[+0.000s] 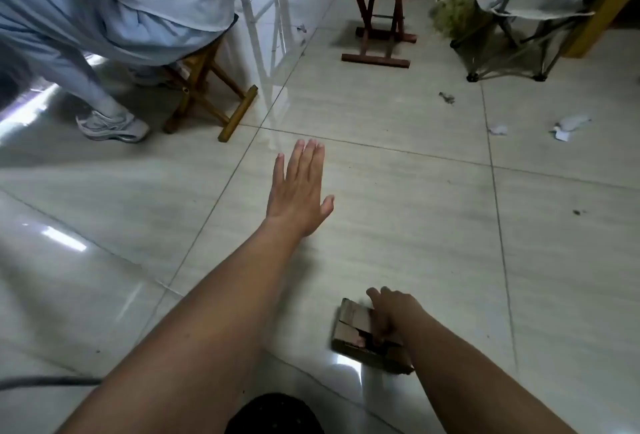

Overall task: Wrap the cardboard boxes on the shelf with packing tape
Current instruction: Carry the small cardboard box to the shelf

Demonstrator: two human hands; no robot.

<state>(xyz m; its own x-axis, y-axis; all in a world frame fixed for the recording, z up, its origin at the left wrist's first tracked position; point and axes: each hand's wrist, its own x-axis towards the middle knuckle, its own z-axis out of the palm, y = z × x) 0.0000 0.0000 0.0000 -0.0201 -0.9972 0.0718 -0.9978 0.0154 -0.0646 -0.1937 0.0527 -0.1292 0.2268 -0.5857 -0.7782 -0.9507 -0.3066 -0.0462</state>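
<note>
Box [353, 324] lies on the floor [433, 226] at the lower centre of the frame, a small flat cardboard one with its top flaps split open and partly torn. The right hand [389, 312] rests over its right side, fingers curled down onto the top and into the gap between the flaps; it seems to grip the box, though blur hides the fingertips. The left hand [299, 188] is stretched out toward the middle of the frame, palm down, fingers straight and together, holding nothing and well apart from the box.

By its look the box is light and fairly stiff, but the torn flaps are weak, so it is better held by the outer edges than by the flaps. On the glossy tile it would likely slide if pushed. What is inside cannot be told. No tape or shelf is in view.

Farther out, a wooden stool [207, 94] stands at the upper left with a seated person [104, 11] on it, a red stool [381, 14] at the upper centre, and paper scraps [568, 124] at the right.
</note>
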